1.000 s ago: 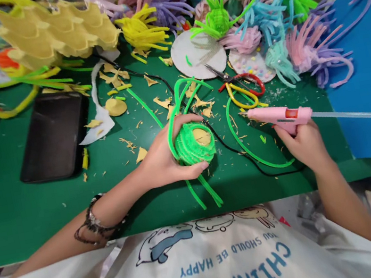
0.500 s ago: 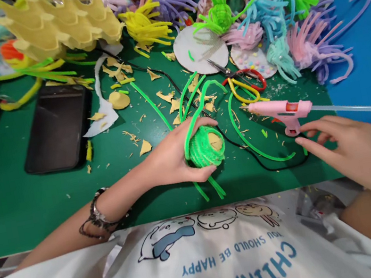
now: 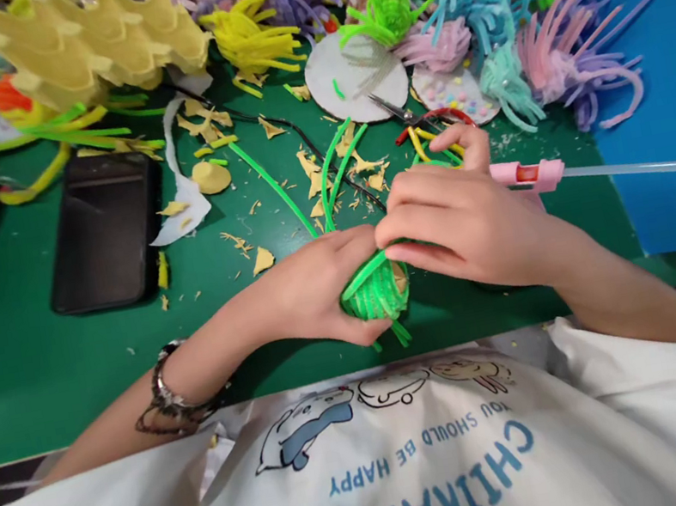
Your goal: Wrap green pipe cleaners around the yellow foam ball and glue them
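Observation:
My left hand (image 3: 331, 285) wraps round a small form (image 3: 377, 294) wound with bright green pipe cleaner, and a bit of its tan core shows on the right side. Thumb and forefinger of my right hand (image 3: 456, 219) pinch a green pipe cleaner (image 3: 364, 273) at the top of that form. More green strands (image 3: 340, 170) stick out behind my left hand, and a few short ends poke out below. Behind my right hand lies a pink hot glue gun (image 3: 533, 173), partly covered by it. Scissors (image 3: 409, 114) with red and yellow handles lie just beyond my right fingers.
A black phone (image 3: 105, 233) lies on the green table at left. Tan scraps (image 3: 311, 175) are scattered in the middle. An egg carton (image 3: 98, 42), a white disc (image 3: 347, 81) and pipe-cleaner bundles (image 3: 253, 32) line the back. A blue sheet (image 3: 670, 98) covers the right side.
My right hand has moved left from beside the glue gun to the green-wound form and now pinches its loose pipe cleaner. My left hand keeps its hold, with the form slightly turned.

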`<state>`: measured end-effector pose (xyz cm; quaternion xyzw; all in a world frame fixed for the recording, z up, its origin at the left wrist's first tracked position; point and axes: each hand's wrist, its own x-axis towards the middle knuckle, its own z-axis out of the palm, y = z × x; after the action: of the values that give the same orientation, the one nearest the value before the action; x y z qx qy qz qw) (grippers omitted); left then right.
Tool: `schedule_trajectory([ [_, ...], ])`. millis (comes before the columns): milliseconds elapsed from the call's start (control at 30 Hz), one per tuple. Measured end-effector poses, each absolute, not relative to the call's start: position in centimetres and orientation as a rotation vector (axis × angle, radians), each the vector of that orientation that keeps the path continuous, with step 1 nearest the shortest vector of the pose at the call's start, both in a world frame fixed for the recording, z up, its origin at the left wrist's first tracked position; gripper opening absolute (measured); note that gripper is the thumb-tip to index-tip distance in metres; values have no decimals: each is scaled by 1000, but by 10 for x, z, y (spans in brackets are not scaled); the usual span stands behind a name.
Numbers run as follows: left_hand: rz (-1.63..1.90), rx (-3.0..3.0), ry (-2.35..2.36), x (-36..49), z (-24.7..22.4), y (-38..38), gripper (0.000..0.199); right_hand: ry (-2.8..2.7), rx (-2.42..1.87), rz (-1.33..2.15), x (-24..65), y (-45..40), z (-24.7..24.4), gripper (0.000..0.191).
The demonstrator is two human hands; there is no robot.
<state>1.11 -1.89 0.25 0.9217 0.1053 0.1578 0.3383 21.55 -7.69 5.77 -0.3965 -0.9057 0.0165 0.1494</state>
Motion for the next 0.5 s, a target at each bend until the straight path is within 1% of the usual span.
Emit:
schedule_trajectory([
  [100, 389, 2334, 320, 9, 5, -16, 45, -2640, -1074, -10, 219, -77, 67, 31],
  [233, 396, 2227, 315, 9, 6, -13, 58, -2658, -1095, 14, 224, -82, 72, 29],
  [367, 365, 2176, 353, 8, 4, -11, 59, -2609, -1133, 87, 226, -89, 70, 29],
  [500, 384, 2084, 385, 6, 1, -10, 63, -2526, -1176, 199, 228, -94, 68, 24],
])
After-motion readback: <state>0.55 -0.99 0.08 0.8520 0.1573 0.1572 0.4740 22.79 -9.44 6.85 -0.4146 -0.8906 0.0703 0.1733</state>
